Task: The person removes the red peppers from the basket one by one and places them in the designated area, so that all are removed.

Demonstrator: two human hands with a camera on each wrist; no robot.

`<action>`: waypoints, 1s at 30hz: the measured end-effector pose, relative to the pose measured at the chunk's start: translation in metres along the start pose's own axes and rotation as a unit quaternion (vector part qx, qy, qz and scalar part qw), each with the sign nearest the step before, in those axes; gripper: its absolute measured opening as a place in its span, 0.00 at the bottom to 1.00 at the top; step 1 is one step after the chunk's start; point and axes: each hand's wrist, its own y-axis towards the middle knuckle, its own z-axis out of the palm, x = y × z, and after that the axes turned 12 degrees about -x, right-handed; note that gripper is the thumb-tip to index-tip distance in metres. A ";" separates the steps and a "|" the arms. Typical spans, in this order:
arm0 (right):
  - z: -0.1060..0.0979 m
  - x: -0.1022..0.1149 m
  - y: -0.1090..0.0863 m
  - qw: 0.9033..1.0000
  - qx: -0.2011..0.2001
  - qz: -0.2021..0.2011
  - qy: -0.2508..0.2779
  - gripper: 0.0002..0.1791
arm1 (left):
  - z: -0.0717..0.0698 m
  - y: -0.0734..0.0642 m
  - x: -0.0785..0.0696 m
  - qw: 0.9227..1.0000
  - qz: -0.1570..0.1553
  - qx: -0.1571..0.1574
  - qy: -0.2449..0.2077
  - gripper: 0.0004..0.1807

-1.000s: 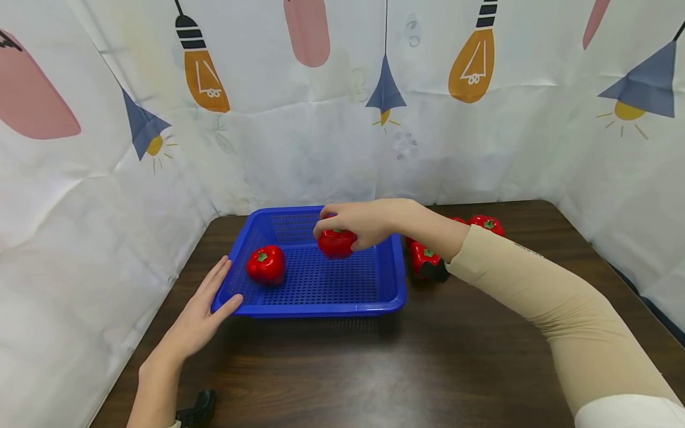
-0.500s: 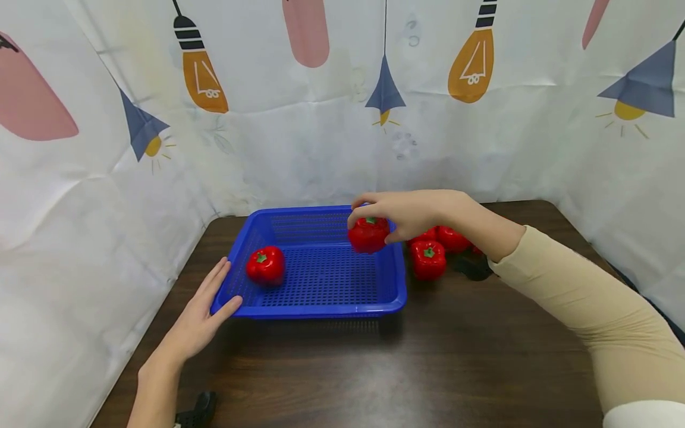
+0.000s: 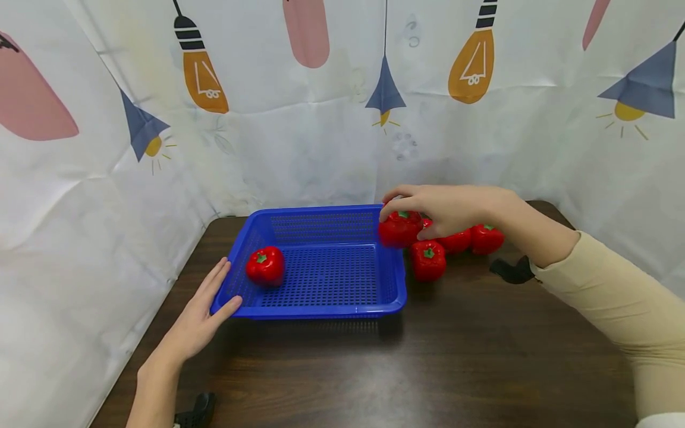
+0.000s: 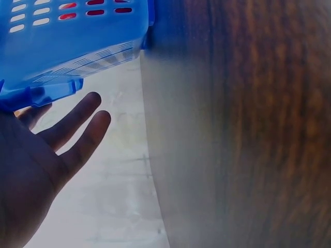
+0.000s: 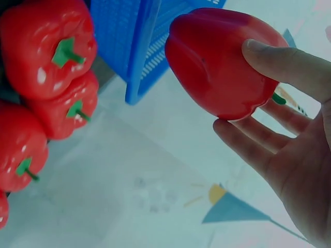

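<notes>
My right hand (image 3: 449, 205) pinches a red bell pepper (image 5: 222, 62) between thumb and fingertips, over the right rim of the blue basket (image 3: 321, 311). Its green stem points back toward the palm in the right wrist view. Another red bell pepper (image 3: 266, 266) lies inside the basket at the left. My left hand (image 3: 192, 324) rests at the basket's near left corner with fingers spread and fairly straight. Seen from the left wrist, those fingers (image 4: 77, 121) extend beside the basket's rim.
Several more red bell peppers, the nearest pepper (image 3: 428, 260) among them, stand right of the basket on the dark wooden table (image 3: 374, 368). A white curtain (image 3: 299, 154) printed with lamps hangs behind and along both sides.
My right hand has carried its bell pepper rightward, from over the middle of the basket to its right rim. The left hand and the basket have stayed in place.
</notes>
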 end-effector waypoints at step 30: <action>-0.012 -0.015 -0.075 0.997 -0.047 0.054 0.001 0.37 | -0.002 0.001 -0.001 1.000 -0.010 0.010 0.015 0.42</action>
